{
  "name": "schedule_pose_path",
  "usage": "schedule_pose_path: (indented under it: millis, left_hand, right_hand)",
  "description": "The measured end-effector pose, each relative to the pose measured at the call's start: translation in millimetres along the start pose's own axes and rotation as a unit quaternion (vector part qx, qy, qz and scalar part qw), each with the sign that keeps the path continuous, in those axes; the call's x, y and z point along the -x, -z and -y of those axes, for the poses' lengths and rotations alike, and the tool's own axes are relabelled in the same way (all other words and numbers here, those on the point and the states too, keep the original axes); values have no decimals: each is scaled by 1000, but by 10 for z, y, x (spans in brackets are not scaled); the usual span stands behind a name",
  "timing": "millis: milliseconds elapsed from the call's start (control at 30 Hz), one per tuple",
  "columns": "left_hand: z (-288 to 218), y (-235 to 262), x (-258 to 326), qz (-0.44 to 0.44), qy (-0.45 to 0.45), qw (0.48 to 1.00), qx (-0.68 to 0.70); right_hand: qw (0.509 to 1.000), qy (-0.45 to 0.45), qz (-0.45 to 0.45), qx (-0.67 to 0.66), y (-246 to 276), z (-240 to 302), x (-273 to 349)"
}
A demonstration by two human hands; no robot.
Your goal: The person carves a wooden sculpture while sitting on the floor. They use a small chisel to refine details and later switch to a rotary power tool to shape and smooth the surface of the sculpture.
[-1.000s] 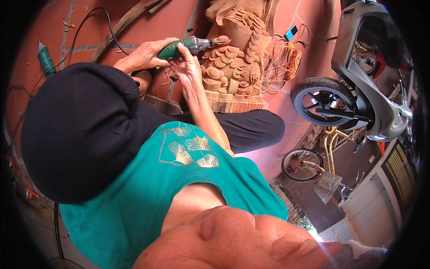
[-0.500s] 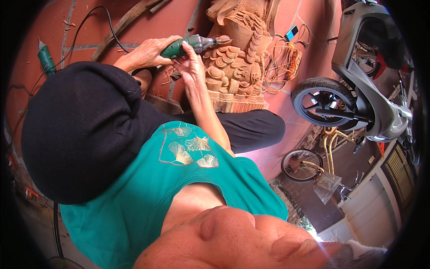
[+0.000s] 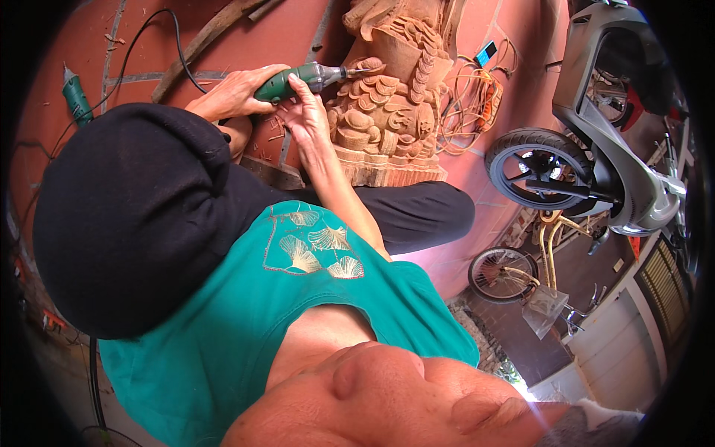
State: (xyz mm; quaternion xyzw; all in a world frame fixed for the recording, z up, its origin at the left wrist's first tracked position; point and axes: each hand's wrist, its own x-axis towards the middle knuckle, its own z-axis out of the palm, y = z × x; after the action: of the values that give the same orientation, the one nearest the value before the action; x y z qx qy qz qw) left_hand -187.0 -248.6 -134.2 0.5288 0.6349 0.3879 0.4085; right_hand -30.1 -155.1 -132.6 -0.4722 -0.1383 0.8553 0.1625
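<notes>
A green rotary tool [image 3: 275, 88] with a grey nose lies across both hands, its thin bit at the carved wooden sculpture [image 3: 380, 112]. My left hand [image 3: 237, 91] wraps round the tool's rear part, where a black cord comes in. Closer to the nose, my right hand [image 3: 305, 112] grips the body from the near side, thumb along the top. The bit tip meets a rounded lobe on the carving's left side; exact contact is too small to make out. Scales, a braided strip and rounded shapes cover the wood, above a stepped base.
A second green tool [image 3: 77, 95] lies on the tiled floor at the left. Behind my hands rests a long wooden piece [image 3: 201, 51]. Right of the carving are an orange cord [image 3: 488, 104] and a phone [image 3: 485, 54]. A motorbike [image 3: 596, 141] and bicycle [image 3: 514, 274] stand farther right.
Both hands and the rotary tool have shifted a little left, drawing the bit back along the carving. My grip stays the same, and the sculpture has not moved.
</notes>
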Motion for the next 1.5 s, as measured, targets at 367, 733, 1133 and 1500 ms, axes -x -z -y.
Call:
schedule_pose_path:
  millis: [367,733,1133,1500]
  left_hand:
    - [-16,51,49,1,8,1000,11]
    - [-30,87,57,8,23,1000,7]
    - [20,0,0,-28,10,999,37]
    - [-155,138,86,-92,150,963,205]
  right_hand:
    - [999,-28,18,-9,56,-85,-100]
    - [999,-37,2,-10,-22,-67,-90]
    - [1000,0,23,20,-84,49,-65]
    - [870,226,171,403,-425,1113,434]
